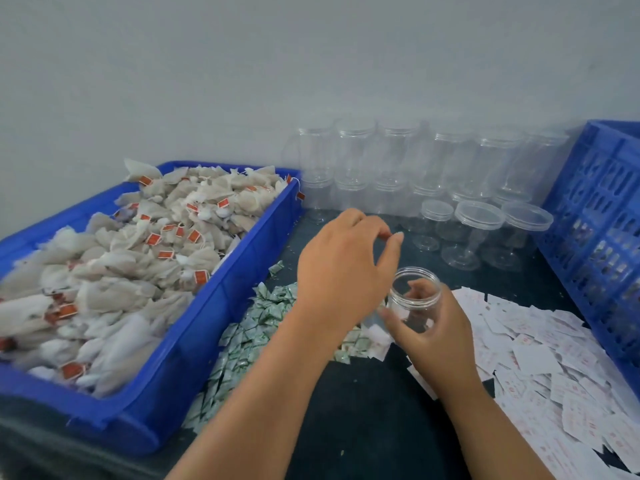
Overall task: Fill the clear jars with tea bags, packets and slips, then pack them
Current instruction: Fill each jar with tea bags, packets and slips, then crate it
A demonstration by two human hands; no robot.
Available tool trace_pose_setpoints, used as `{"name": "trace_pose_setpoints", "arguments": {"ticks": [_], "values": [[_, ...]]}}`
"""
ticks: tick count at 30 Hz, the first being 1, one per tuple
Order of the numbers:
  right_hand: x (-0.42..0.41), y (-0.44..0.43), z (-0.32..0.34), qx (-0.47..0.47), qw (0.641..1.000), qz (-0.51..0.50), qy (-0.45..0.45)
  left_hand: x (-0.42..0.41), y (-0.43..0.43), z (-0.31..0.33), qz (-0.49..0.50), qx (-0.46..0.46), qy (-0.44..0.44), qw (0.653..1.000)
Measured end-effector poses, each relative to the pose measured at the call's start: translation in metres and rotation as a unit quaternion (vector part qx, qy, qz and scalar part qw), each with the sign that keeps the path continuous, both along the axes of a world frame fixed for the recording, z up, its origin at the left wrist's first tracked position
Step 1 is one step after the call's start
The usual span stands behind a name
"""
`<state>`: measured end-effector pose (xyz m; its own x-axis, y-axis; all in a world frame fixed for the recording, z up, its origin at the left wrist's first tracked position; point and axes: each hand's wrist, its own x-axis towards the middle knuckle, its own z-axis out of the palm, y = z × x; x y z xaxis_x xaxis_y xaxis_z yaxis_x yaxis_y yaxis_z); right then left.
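Head view: right hand [437,329] grips jar [403,297] beside left hand [343,268].

The jar [401,299] is clear, glossy, smooth plastic, like the stacked jars [398,157] before the matt grey wall [311,64]. The tray [221,306] is smooth blue plastic with a slight sheen, and its tea bags [138,244] are pale, matt, fibrous mesh with red paper tags [201,277]; the crate [595,220] is blue moulded plastic lattice. The packets [263,317] look like shiny printed film, the slips [554,358] are matt white paper, and the table [363,410] top is dark and matt.
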<state>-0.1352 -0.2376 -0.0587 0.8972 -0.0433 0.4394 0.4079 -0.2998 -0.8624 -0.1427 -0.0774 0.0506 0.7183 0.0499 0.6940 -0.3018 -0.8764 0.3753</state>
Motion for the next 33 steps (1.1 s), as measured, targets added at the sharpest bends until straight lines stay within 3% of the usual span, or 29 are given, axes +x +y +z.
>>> {"name": "trace_pose_setpoints", "arguments": {"ticks": [4,8,14,18,23,26,28,30,33], "values": [[-0.003,0.001,0.0,-0.009,1.0,0.023,0.005,0.002,0.051,0.036,0.045,0.033,0.187,0.981],[-0.004,0.003,0.002,0.007,0.999,0.027,0.03,0.021,0.137,0.051,0.205,0.106,0.376,0.897],[-0.003,0.001,-0.005,-0.001,0.997,0.042,0.071,0.037,0.188,0.036,0.246,0.189,0.513,0.8],[-0.004,0.0,-0.003,-0.005,0.996,0.04,0.075,0.036,0.198,0.024,0.246,0.195,0.56,0.767],[-0.006,0.002,0.001,-0.003,0.997,0.024,0.078,0.037,0.198,0.021,0.257,0.051,0.514,0.817],[-0.005,-0.001,0.001,-0.013,0.996,0.02,0.086,0.042,0.201,0.026,0.272,-0.007,0.394,0.878],[-0.004,-0.002,0.001,-0.015,0.996,0.016,0.089,0.045,0.204,0.031,0.26,-0.11,0.294,0.913],[-0.004,-0.001,0.001,-0.013,0.996,0.017,0.087,0.043,0.201,0.038,0.223,-0.205,0.221,0.927],[-0.007,0.002,0.004,-0.005,0.996,0.026,0.079,0.034,0.192,0.047,0.148,-0.255,0.188,0.937]]}}
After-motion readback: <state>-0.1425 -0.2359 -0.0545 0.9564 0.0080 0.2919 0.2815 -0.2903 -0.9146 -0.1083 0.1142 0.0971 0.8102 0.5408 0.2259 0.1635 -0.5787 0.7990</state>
